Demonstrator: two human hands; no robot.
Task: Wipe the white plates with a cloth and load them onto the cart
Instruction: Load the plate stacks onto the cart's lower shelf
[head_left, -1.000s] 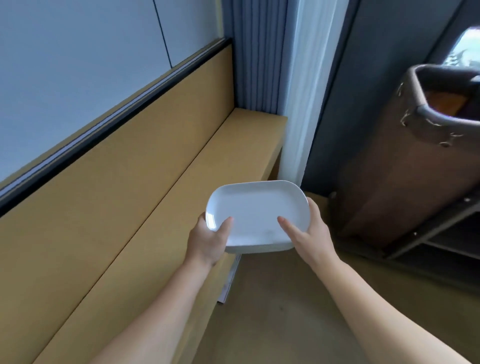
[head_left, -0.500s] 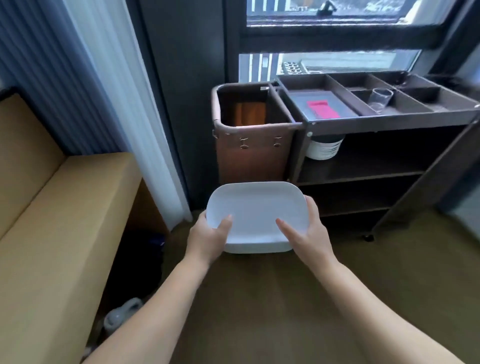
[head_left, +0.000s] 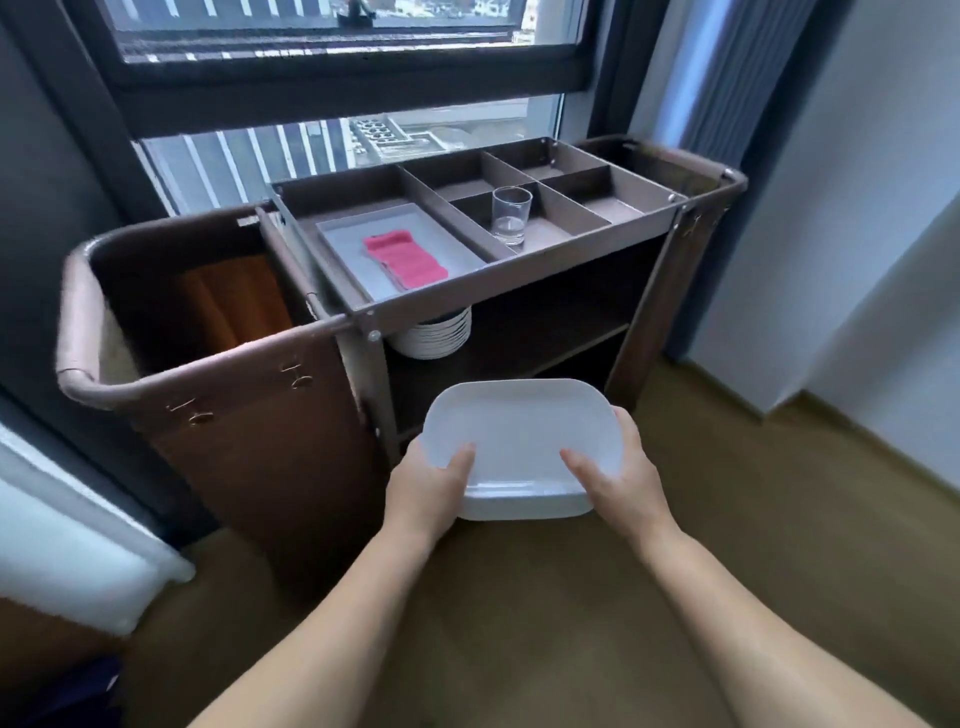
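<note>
In the head view, the white plate (head_left: 519, 441) is held level before the cart (head_left: 649, 312), whose shelf (head_left: 530, 340) lies at 12 o'clock. Its rim could be chipped against the stacked plates (head_left: 436, 338) at 11 o'clock, or clipped on the top rail (head_left: 467, 297), if pushed in too high. It is gripped by the left hand (head_left: 426, 488) at 8 o'clock and the right hand (head_left: 623, 478) at 4 o'clock, thumbs laid on top.

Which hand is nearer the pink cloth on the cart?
Left. The left hand holds the plate straight below the cloth; right hand holds its other edge, farther right.
</note>
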